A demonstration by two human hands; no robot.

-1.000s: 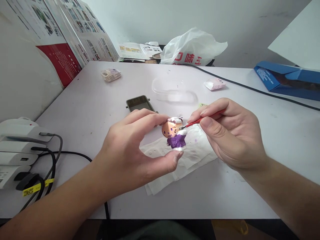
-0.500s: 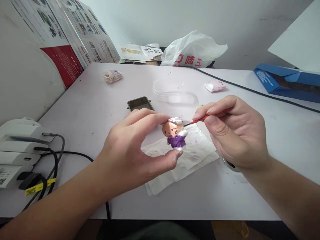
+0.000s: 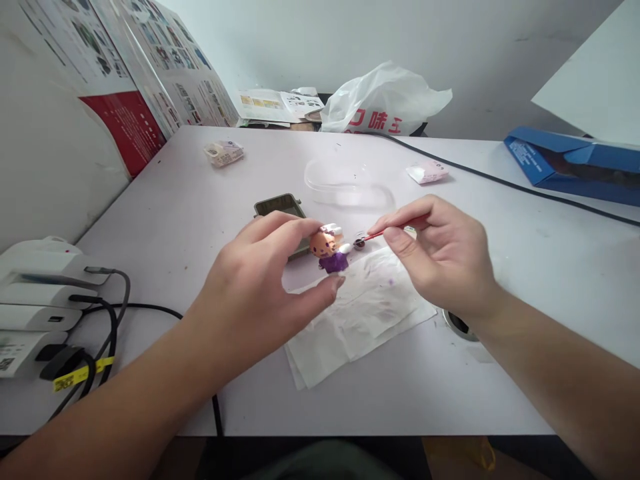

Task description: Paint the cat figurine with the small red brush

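Note:
My left hand (image 3: 260,280) pinches a small figurine (image 3: 329,251) between thumb and fingers; it has an orange face and a purple body. My right hand (image 3: 440,257) grips a thin red-handled brush (image 3: 385,232), whose tip rests at a small dark paint pot (image 3: 359,242) just right of the figurine. Both hands hover over a white tissue (image 3: 360,313) stained with purple, spread on the white table (image 3: 200,200).
A dark rectangular tray (image 3: 280,208) lies behind my left hand, a clear plastic lid (image 3: 345,183) beyond it. White chargers with black cables (image 3: 45,300) sit at the left edge. A blue box (image 3: 575,163), a black cable (image 3: 525,187), a plastic bag (image 3: 385,100) and small packets stand farther back.
Both hands moved away from me and down toward the table. The brush tip left the figurine's head and now sits at the small paint pot.

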